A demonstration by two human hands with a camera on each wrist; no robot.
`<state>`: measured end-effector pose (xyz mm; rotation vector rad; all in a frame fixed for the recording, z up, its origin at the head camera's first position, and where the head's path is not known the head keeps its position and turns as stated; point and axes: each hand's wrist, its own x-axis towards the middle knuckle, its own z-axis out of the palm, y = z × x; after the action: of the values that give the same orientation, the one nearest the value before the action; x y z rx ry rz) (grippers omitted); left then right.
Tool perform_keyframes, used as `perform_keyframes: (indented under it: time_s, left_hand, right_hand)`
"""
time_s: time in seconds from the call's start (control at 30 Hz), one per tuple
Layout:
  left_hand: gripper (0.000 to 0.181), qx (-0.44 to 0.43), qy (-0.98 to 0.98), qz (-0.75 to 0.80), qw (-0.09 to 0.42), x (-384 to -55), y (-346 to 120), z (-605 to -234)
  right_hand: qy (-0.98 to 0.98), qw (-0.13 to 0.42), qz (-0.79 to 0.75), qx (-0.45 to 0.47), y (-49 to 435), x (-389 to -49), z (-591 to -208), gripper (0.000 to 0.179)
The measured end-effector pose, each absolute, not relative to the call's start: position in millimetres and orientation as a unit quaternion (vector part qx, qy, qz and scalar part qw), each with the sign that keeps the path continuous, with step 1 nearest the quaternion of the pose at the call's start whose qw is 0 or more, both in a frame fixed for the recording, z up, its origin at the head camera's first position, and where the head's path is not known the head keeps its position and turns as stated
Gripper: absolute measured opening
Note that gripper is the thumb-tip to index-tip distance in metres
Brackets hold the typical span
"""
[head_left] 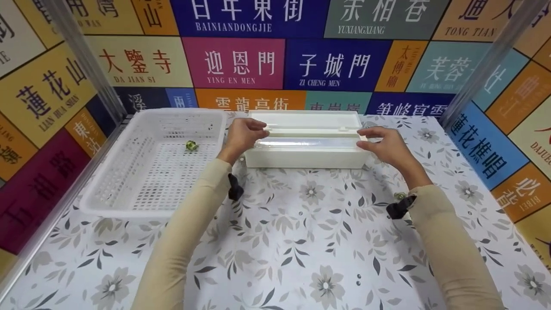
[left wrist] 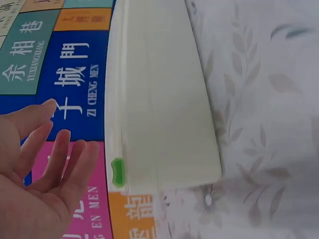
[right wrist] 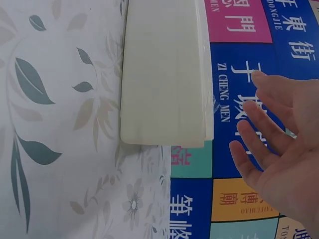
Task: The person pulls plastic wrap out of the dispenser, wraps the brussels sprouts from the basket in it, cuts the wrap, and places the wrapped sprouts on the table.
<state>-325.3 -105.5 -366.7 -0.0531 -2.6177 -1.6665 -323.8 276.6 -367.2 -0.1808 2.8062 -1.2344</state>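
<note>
A long white cling film box (head_left: 305, 159) lies crosswise on the table, its lid (head_left: 305, 119) tipped up at the back and shiny clear film (head_left: 310, 142) showing inside. A green slider (left wrist: 118, 172) sits at one end of the box in the left wrist view. My left hand (head_left: 243, 137) hovers at the box's left end, fingers loosely bent and nothing visible between them. At the right end is my right hand (head_left: 387, 146), its fingertips close to the box's corner. In the right wrist view its fingers are spread and hold nothing.
A white perforated basket (head_left: 116, 172) stands at the left with a small green vegetable piece (head_left: 191, 145) in it. Another small green piece (head_left: 400, 196) lies by the right wrist. Clear posts and sign-printed walls (head_left: 241, 64) enclose the flower-patterned tabletop (head_left: 310, 232).
</note>
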Motion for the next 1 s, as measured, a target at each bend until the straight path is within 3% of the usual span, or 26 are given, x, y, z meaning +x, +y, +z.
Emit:
perform_keyframes:
  time_s: [0.13,0.53,1.0]
  left_hand:
    - [0.031,-0.005,-0.861,-0.507,0.021,-329,-109,-368]
    - [0.032,0.053,-0.906,-0.416,-0.059,-334,-106,-365]
    - [0.019,0.083,-0.936,-0.342,-0.004,-334,-97,-381]
  right_hand:
    - [0.917,0.037,-0.392,-0.068,275,-331,-368,0.05]
    - [0.924,0.03,-0.373,-0.074,271,-346,-385,0.043]
    - [0.937,-0.015,-0.333,-0.104,270,-348,-397,0.032]
